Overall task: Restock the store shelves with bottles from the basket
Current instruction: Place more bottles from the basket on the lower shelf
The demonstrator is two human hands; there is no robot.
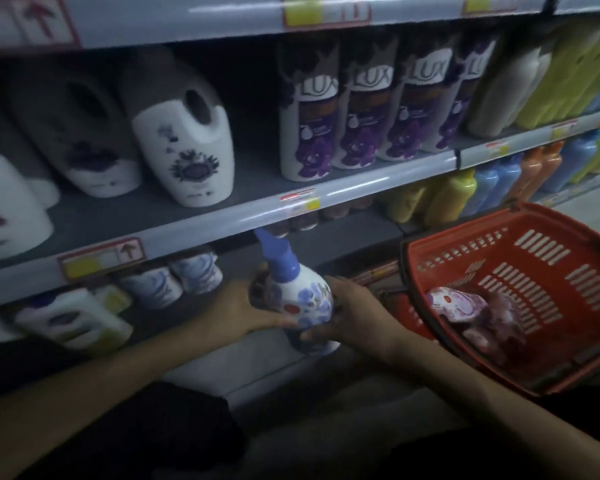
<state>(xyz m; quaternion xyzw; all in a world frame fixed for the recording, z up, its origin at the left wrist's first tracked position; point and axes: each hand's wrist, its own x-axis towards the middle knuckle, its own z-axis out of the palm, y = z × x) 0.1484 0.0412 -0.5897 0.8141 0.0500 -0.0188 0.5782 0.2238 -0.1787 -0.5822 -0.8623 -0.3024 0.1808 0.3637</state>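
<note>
my left hand (243,308) + right hand (352,315) both gripping blue-capped bottle (305,296) | upright, before lower shelf (257,216) | red basket (520,244) right, one pouch (465,310) inside

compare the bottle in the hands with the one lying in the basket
The held bottle stands nearly upright, cap up; the basket bottle lies on its side. The held bottle has blue flowers and a blue cap; the basket bottle's print looks purple-pink. The left hand and right hand grip the held bottle; the basket bottle rests untouched in the red basket. Both are white-bodied.
</note>
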